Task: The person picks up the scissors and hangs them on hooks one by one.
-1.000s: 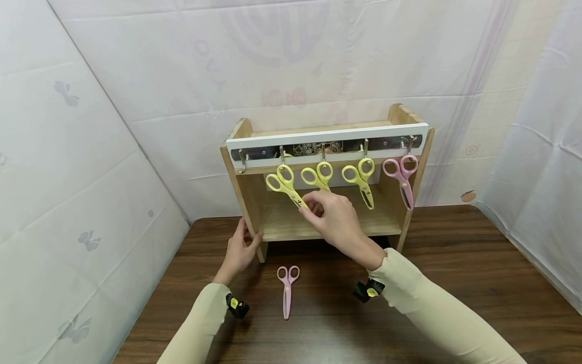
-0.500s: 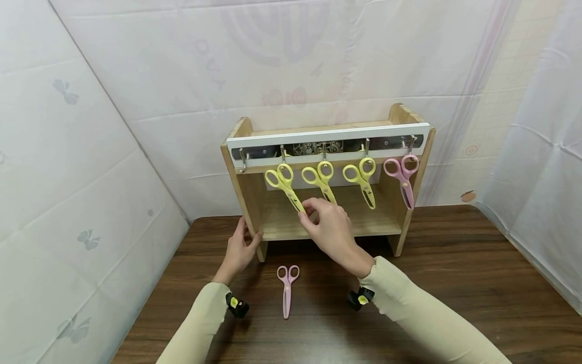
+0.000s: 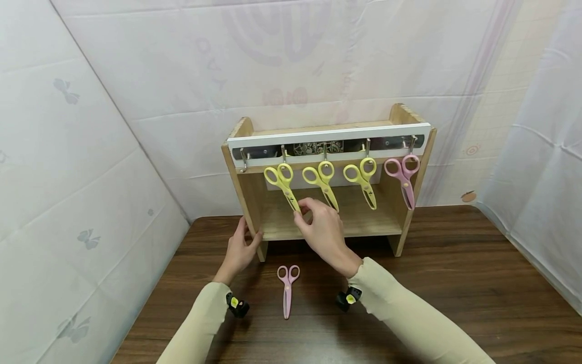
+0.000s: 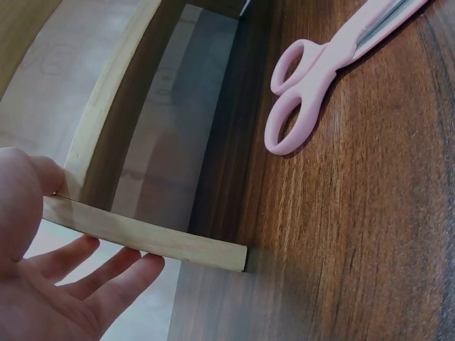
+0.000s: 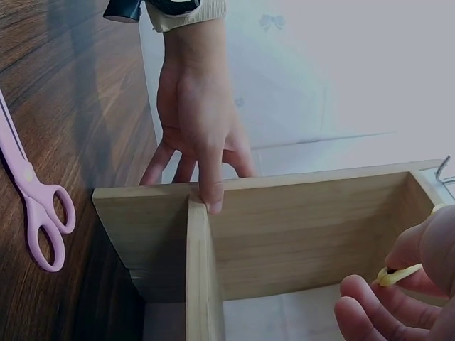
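My left hand [image 3: 237, 253] holds the lower left side panel of a small wooden shelf [image 3: 241, 197]. In the left wrist view its thumb lies at the inner corner and its fingers [image 4: 131, 284] on the outer face. My right hand [image 3: 324, 230] pinches the blade tip of the leftmost yellow scissors [image 3: 284, 186], whose handle hangs at the second hook. To the right hang a second pair of yellow scissors [image 3: 324, 183], a third pair of yellow scissors [image 3: 364, 182] and pink scissors [image 3: 404, 178]. Another pair of pink scissors [image 3: 287, 290] lies on the table, blades toward me.
A white hook rail [image 3: 327, 134] runs across the shelf's upper front; its far-left hook [image 3: 243, 161] bears nothing. The shelf stands on a dark wooden table [image 3: 477, 283]. Pale printed cloth [image 3: 182, 76] surrounds it at the back and sides.
My right hand has moved left and slightly down, swinging the leftmost yellow scissors' blades left. More of the middle yellow scissors shows. My left hand has stayed put.
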Tool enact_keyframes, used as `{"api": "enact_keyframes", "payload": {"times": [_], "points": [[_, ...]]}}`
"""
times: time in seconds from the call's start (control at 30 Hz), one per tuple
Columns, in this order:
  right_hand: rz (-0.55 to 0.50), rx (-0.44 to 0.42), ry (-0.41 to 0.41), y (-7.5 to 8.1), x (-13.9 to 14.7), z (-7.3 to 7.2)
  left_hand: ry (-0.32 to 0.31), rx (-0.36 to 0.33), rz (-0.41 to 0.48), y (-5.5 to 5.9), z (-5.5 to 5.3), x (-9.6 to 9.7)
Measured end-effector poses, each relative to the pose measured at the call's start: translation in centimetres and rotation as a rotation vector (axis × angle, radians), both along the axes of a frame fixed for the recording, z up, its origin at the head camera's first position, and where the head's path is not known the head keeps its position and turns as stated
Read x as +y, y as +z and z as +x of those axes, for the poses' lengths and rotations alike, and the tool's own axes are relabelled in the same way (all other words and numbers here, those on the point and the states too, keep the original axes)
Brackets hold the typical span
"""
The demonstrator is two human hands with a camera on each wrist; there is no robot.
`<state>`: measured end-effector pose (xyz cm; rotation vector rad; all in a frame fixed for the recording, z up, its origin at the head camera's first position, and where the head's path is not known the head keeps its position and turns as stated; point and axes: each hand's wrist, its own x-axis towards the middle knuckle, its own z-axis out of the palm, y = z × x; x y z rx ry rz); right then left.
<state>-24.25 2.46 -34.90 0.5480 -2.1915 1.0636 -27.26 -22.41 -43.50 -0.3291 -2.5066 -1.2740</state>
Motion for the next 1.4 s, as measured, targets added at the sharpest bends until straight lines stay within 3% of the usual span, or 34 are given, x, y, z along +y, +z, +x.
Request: {"api": "enact_keyframes", "payload": {"times": [0.57, 0.83, 1.17, 1.4], "points": [[0.016, -0.023, 0.002, 0.0, 0.1, 0.0, 0.006, -0.015, 0.000, 0.0, -0.1, 0.1], [0.061, -0.016, -0.016, -0.3, 0.3, 0.0, 0.002, 0.011, -0.005, -0.1, -0.1, 0.2], [0.190, -0.150, -0.060, -2.9, 1.3, 1.2, 0.002, -0.010, 0.004, -0.1, 0.0, 0.2], [0.378, -0.219, 0.009, -5.6, 1.0, 3.1, 0.001, -0.013, 0.011, 0.0, 0.1, 0.1]]}}
